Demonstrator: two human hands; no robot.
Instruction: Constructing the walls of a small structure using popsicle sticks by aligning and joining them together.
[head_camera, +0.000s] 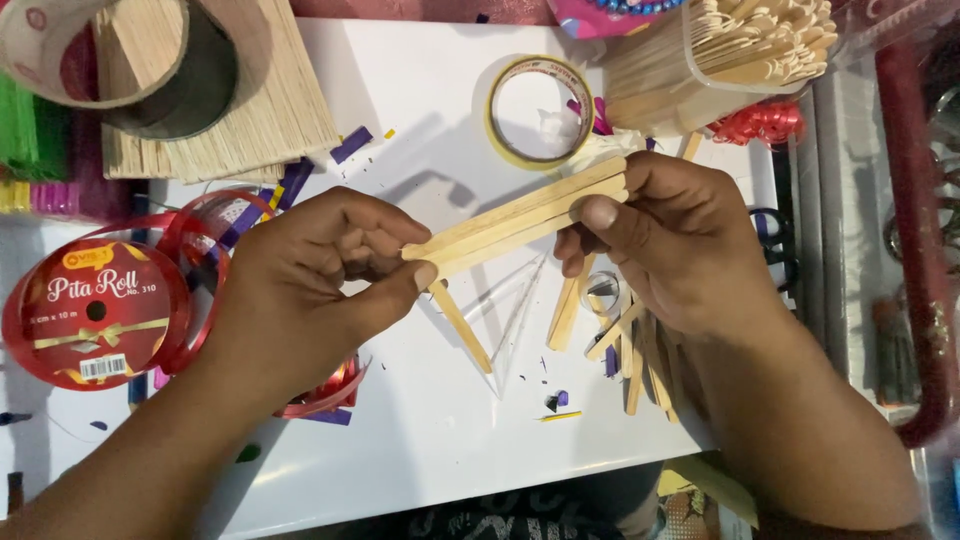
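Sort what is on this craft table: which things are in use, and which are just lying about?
In use: wooden sticks held between left hand and right hand.
Lying about: tape ring, red ribbon roll, loose sticks, stick mat.

Two bare forearms are seen, no sleeves, rings or watches being worn on the left hand (300, 285) or right hand (680, 245).
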